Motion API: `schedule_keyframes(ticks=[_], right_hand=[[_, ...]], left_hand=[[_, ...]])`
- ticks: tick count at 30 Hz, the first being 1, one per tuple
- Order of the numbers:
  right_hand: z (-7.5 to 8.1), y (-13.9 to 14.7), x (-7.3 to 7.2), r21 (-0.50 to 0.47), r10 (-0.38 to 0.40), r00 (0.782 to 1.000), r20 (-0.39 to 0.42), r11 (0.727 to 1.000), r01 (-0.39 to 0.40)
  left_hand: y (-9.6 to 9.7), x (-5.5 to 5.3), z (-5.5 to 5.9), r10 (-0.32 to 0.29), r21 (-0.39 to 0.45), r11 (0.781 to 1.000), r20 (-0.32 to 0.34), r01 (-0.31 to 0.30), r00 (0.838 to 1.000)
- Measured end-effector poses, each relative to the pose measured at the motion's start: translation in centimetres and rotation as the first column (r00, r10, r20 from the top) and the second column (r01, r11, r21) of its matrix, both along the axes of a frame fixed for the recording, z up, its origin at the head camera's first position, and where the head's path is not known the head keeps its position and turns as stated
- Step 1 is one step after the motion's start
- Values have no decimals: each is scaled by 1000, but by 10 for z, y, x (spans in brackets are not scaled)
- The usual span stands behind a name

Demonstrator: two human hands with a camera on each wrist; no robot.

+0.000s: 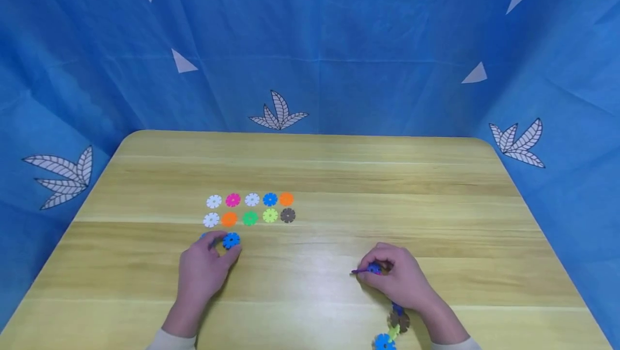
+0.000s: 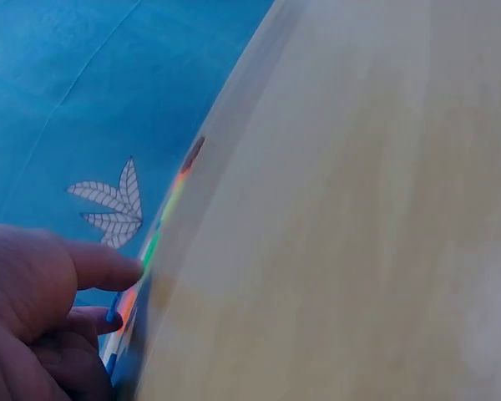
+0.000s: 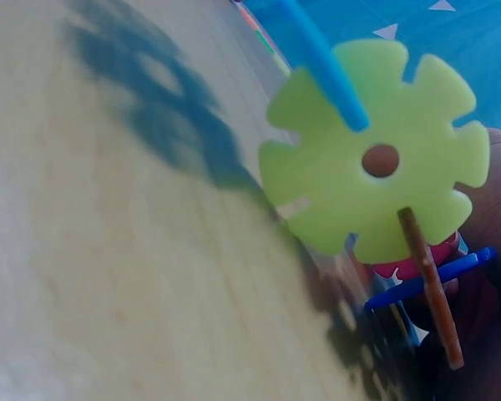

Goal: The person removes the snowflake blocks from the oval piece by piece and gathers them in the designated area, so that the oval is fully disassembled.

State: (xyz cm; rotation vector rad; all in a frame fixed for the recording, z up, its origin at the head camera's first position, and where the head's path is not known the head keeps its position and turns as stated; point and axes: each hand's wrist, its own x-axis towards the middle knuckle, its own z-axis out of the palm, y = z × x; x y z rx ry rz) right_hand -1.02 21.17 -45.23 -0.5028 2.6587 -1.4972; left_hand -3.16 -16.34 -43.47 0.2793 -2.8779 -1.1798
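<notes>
The head view showed the right hand [image 1: 394,274] pinching a chain of slotted discs [image 1: 399,321] over the table's [image 1: 315,307] right side. Its long axis ran from the fingertips back toward the near edge, a purple disc [image 1: 357,271] pointing left, edge-on. The left hand [image 1: 203,272] pinched a blue disc [image 1: 231,240], face up, just nearer than two rows of loose discs [image 1: 249,218].

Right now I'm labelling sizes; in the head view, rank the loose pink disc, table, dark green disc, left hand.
1. Table
2. Left hand
3. Loose pink disc and dark green disc, too alike to rank
</notes>
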Motion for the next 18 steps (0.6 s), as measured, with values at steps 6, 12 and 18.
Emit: schedule_keyframes(ticks=[6,12,18], right_hand=[[0,0,0,-2,4,1000,4,1000,-4],[0,-1,0,-5,-9,1000,22,1000,9],[0,-1,-1,-3,-18,1000,12,1000,18]], left_hand=[[-6,2,0,32,-24,999,30,-32,999],[-6,1,-1,33,-12,999,27,-32,999],[-4,1,0,40,1,999,35,-40,999]])
